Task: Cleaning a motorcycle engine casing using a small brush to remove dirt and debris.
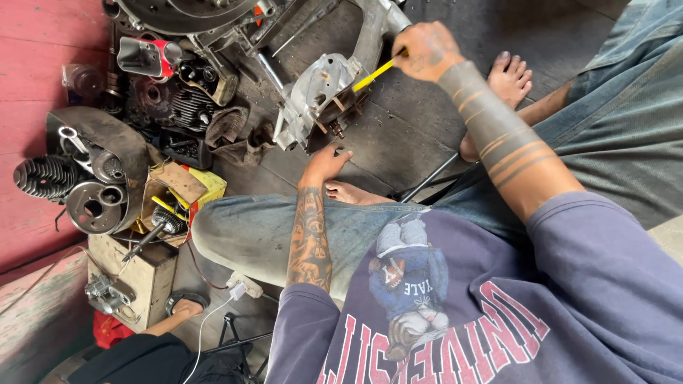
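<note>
My right hand (427, 50) is shut on a yellow-handled screwdriver (375, 74). Its tip points down-left into a grey metal engine case (316, 89) that lies on the dark wooden floor. My left hand (325, 163) rests with fingers spread on the floor just below the case, holding nothing. Both forearms are tattooed. I sit with my jeans-clad knees bent and my bare feet (509, 77) beside the case.
Engine parts crowd the left: a finned cylinder (43, 178), round covers (92, 206), a red-and-black part (149, 57) and rags (228, 128). A cardboard box (142, 277) holds tools. Another person's sandalled foot (186, 308) and a white charger (240, 288) lie at the lower left.
</note>
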